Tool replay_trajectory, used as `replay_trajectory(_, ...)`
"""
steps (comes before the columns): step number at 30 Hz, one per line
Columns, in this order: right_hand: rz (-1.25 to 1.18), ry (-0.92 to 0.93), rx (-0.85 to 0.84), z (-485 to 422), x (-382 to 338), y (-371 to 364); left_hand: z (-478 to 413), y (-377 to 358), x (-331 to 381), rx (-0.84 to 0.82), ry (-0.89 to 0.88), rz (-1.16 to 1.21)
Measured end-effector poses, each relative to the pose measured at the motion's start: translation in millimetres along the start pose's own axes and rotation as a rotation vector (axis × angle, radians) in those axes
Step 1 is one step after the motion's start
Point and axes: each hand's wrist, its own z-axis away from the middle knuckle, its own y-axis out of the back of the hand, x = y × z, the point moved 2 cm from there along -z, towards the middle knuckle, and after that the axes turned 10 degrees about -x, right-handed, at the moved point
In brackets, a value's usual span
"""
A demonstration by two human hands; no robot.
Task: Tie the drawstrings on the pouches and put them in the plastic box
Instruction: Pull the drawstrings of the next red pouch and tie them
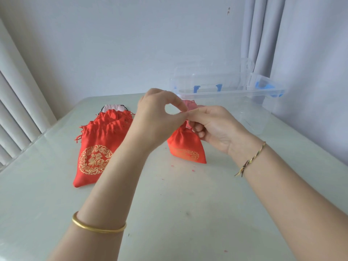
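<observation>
A red pouch (185, 147) with a gold print stands on the table, its gathered neck between my hands. My left hand (160, 117) pinches at the pouch's top with thumb and forefinger. My right hand (212, 125) curls its fingers round the neck and drawstring from the right. The knot itself is hidden by my fingers. A stack of red pouches (96, 147) lies flat to the left, the top one showing a round gold emblem. The clear plastic box (244, 102) stands open behind my hands at the right.
The box lid (212, 76) with blue clips stands upright against the wall. A pale pink item (114, 107) lies behind the stack. The table edge (26, 146) runs along the left by vertical blinds. Small red thread scraps dot the tabletop.
</observation>
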Motion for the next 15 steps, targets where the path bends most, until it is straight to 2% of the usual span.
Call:
replay_trajectory(8, -0.309, -0.097, -0.132, -0.5, 0.3, 0.6, -1.9, -0.4, -5.5, -0.002, -0.007, -0.15)
replay_trajectory(12, -0.304, -0.078, -0.183, -0.2, -0.2, 1.2, -2.0, -0.7, -7.4, -0.018, -0.007, -0.154)
replay_trajectory(15, -0.207, -0.033, -0.185, -0.3, -0.1, 4.2, -3.3, -0.6, -9.8, -0.022, -0.003, -0.149)
